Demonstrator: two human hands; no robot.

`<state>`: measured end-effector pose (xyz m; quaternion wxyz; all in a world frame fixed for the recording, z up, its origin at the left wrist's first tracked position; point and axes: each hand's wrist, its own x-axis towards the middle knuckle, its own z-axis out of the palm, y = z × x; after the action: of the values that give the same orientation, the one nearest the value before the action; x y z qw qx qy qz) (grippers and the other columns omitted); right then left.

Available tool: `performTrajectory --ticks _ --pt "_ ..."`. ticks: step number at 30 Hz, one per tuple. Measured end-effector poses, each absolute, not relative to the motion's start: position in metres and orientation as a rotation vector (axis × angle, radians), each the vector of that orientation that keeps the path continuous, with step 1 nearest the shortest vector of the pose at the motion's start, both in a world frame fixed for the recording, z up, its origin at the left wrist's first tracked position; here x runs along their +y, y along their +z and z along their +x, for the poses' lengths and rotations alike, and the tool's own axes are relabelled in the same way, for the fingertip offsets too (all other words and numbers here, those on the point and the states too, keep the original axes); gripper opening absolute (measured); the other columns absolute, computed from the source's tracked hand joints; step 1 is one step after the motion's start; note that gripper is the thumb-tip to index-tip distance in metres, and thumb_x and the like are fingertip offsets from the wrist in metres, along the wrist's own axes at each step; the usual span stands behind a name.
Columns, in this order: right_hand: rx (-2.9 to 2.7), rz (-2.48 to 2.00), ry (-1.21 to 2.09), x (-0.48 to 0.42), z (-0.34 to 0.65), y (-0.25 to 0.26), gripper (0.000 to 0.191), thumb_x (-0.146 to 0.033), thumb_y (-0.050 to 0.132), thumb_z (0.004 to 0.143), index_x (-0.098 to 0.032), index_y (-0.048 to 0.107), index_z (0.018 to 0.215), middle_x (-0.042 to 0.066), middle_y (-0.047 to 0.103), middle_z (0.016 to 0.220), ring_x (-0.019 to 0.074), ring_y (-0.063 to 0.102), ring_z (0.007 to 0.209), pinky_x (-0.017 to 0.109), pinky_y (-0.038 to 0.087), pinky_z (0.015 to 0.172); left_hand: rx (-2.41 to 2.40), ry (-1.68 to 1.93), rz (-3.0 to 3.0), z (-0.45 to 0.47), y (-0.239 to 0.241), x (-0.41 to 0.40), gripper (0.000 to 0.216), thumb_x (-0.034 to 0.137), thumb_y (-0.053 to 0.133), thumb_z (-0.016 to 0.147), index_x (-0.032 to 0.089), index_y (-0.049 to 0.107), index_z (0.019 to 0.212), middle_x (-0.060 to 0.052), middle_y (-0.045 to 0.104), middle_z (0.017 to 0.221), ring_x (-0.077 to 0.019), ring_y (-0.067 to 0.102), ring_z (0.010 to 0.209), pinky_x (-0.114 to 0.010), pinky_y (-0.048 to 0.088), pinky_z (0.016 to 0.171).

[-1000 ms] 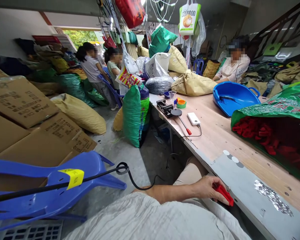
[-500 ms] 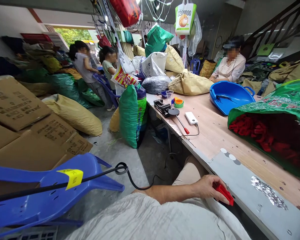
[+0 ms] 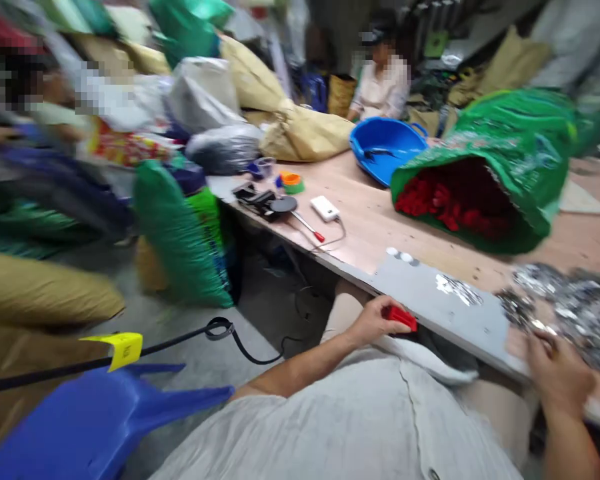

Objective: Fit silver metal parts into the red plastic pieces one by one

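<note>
My left hand (image 3: 371, 321) is closed around a small red plastic piece (image 3: 401, 318), which I hold just off the table's front edge, above my lap. Its exact kind does not show. My right hand (image 3: 560, 373) is at the table edge on the right, fingers pinched together beside heaps of small shiny metal parts (image 3: 587, 310). Blur hides what, if anything, those fingers hold. A smaller spread of flat metal pieces (image 3: 459, 291) lies on the grey board (image 3: 415, 280) between my hands.
A green sack (image 3: 523, 143) with red pieces inside lies open on the table. Behind are a blue basin (image 3: 387, 147), a white power bank (image 3: 325, 208) with a cable, and a black lever tool (image 3: 283, 204). A blue plastic chair (image 3: 90, 420) stands left; a co-worker (image 3: 380, 80) sits across.
The view has swung to the right. My right hand has come into view at the metal parts. The red piece stays in my left hand.
</note>
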<state>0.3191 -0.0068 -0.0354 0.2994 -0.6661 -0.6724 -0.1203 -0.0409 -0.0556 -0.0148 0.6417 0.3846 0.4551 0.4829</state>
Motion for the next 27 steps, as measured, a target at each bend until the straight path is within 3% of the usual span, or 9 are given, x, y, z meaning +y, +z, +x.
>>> performTrajectory --ticks 2,5,10,20,27 --pt "-1.632 -1.791 -0.093 -0.012 0.325 -0.054 0.022 -0.041 0.054 0.088 -0.028 0.071 0.091 0.018 0.071 0.081 0.0336 0.066 0.072 0.043 0.045 0.060 1.051 1.092 0.907 -0.042 -0.011 -0.054 0.051 0.031 0.093 0.048 0.014 0.062 0.084 -0.003 0.071 0.079 -0.0126 0.065 0.070 -0.024 0.051 0.066" --pt "-1.569 -1.893 -0.059 -0.009 0.333 -0.067 0.029 -0.043 0.052 0.087 -0.023 0.071 0.099 0.012 0.075 0.092 0.0285 0.069 0.081 0.038 0.050 0.071 1.130 1.041 0.983 -0.042 -0.011 -0.049 0.043 0.027 0.089 0.057 0.015 0.063 0.089 -0.004 0.072 0.085 -0.0153 0.068 0.078 -0.027 0.054 0.071" --pt "-1.577 -1.831 0.176 -0.014 0.337 -0.060 0.033 -0.043 0.056 0.086 -0.019 0.070 0.105 0.010 0.075 0.104 0.0249 0.068 0.091 0.036 0.050 0.083 1.174 1.002 1.058 -0.039 -0.012 -0.048 0.040 0.029 0.086 0.062 0.016 0.063 0.091 -0.003 0.073 0.087 -0.0161 0.069 0.079 -0.027 0.056 0.071" --pt "-1.542 -1.881 0.159 -0.022 0.343 -0.050 0.028 -0.040 0.057 0.087 -0.020 0.073 0.098 0.010 0.074 0.103 0.0254 0.066 0.094 0.037 0.048 0.086 1.197 1.068 1.332 -0.028 -0.011 -0.037 0.036 0.034 0.084 0.068 0.016 0.067 0.095 -0.005 0.066 0.095 -0.0171 0.065 0.087 -0.030 0.056 0.078" --pt "-1.625 -1.982 0.036 -0.016 0.339 -0.057 0.021 -0.037 0.057 0.087 -0.023 0.073 0.091 0.009 0.074 0.098 0.0257 0.065 0.089 0.037 0.047 0.081 1.202 1.186 1.690 -0.013 -0.002 -0.025 0.033 0.039 0.082 0.074 0.018 0.067 0.095 -0.006 0.061 0.093 -0.0162 0.062 0.084 -0.026 0.055 0.069"
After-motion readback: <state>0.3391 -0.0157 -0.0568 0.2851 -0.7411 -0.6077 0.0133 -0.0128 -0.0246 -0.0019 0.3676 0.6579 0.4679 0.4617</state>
